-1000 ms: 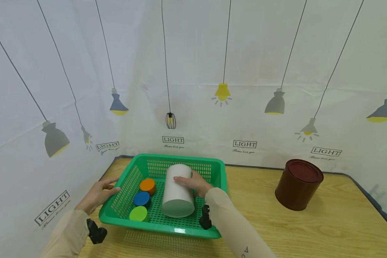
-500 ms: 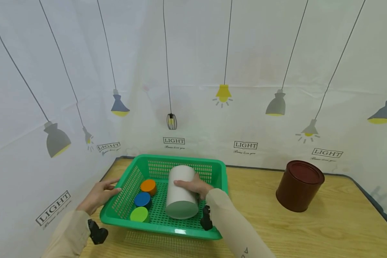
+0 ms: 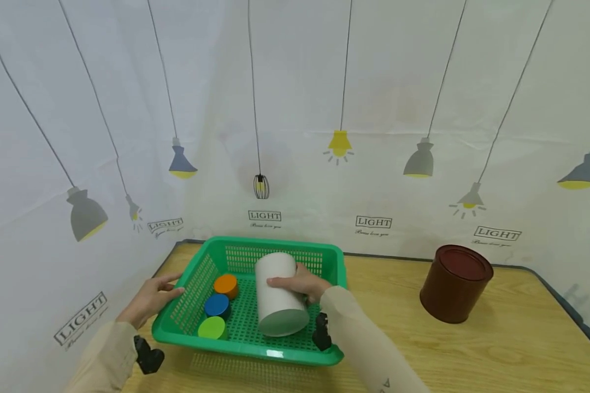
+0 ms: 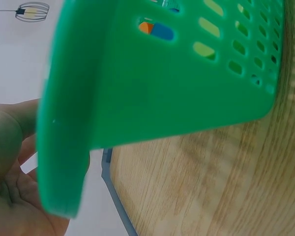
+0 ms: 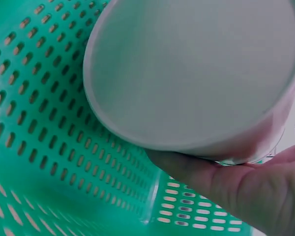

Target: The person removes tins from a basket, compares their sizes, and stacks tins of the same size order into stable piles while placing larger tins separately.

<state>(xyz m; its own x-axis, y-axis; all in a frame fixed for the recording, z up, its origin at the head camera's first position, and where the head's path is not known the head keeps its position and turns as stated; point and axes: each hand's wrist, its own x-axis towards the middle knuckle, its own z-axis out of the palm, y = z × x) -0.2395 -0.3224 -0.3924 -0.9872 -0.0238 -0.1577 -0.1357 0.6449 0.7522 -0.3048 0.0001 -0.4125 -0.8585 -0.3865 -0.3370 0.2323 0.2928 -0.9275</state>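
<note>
In the head view a green plastic basket sits on the table with several things in it. My left hand holds its left rim, thumb at the edge; in the left wrist view the rim hides part of the fingers. My right hand grips a large white cylinder inside the basket, thumb across the top and the other fingers partly hidden on its right side. The cylinder's pale flat end faces the right wrist camera. Left of it lie an orange round block, a blue one and a lime green one.
A dark red-brown lidded can stands on the wood-grain table to the right of the basket. Behind and to the left hangs a pale wall sheet printed with lamps. The basket's walls surround the cylinder and blocks.
My right hand has shifted the white cylinder to the right within the basket, its near end swinging further right. The left hand has stayed on the rim; the blocks have not moved.
</note>
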